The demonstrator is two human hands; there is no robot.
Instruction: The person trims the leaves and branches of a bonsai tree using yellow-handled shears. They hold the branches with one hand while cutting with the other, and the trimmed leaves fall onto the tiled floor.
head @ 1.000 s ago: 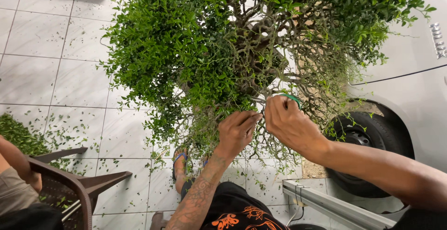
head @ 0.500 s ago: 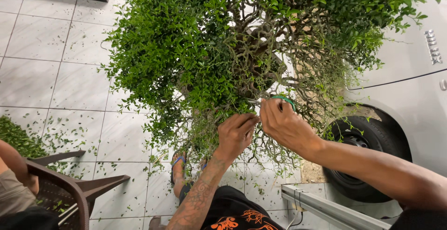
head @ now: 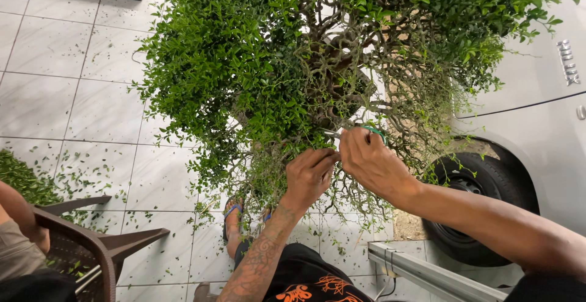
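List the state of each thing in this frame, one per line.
Bonsai tree: upright, leafy, lower twigs sparse.
Scissors: green-handled, held in right hand, blades among twigs.
Left hand: fingers pinching a twig.
Floor tiles: strewn with leaf clippings.
Brown chair: standing, partly in view.
White car: parked beside the tree.

Scissors blades mostly buried in the bush foliage; right hand covers the handles, and the pot's totally hidden underneath.

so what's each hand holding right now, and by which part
Right hand grips green-handled scissors by the handles; left hand pinches thin twigs of the bonsai tree.
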